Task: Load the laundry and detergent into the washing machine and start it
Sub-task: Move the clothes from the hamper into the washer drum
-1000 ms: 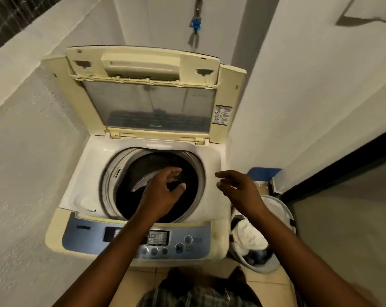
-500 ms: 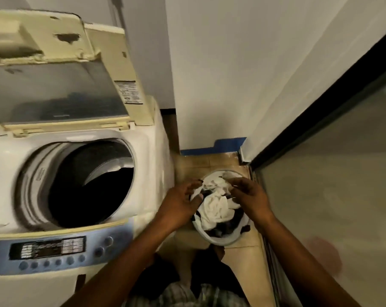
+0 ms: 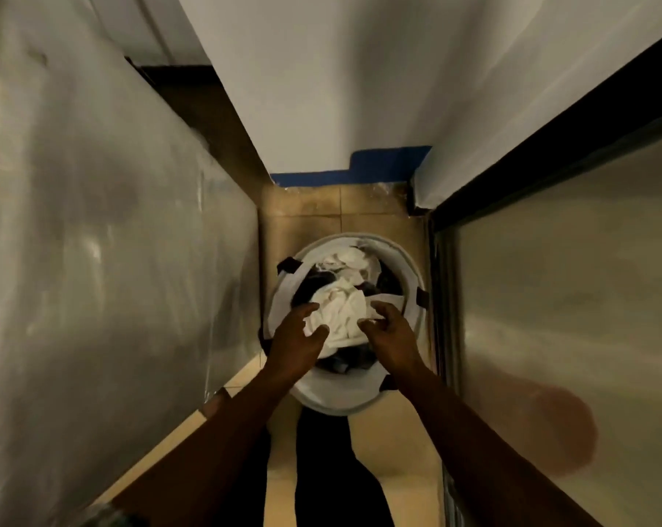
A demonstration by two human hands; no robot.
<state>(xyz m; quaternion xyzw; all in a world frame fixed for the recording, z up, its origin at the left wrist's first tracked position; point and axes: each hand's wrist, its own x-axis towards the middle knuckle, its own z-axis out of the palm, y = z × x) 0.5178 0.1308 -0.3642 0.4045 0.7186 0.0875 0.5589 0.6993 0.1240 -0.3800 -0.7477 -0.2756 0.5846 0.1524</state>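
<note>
Left grip [image 3: 297,338], right grip [image 3: 392,336]; white cloth [image 3: 341,313] between, in basket [image 3: 337,397].

Crumpled white cloth laundry [image 3: 341,313]; smooth pale basket [image 3: 409,268]; glossy washing machine [image 3: 113,260] side.

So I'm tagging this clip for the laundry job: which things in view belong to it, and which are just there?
Belong to the job: left hand and right hand, both at the white garment; dark clothes; laundry basket; washing machine, its side only.

Just there: blue strip; white wall; glass door; tiled floor.
</note>
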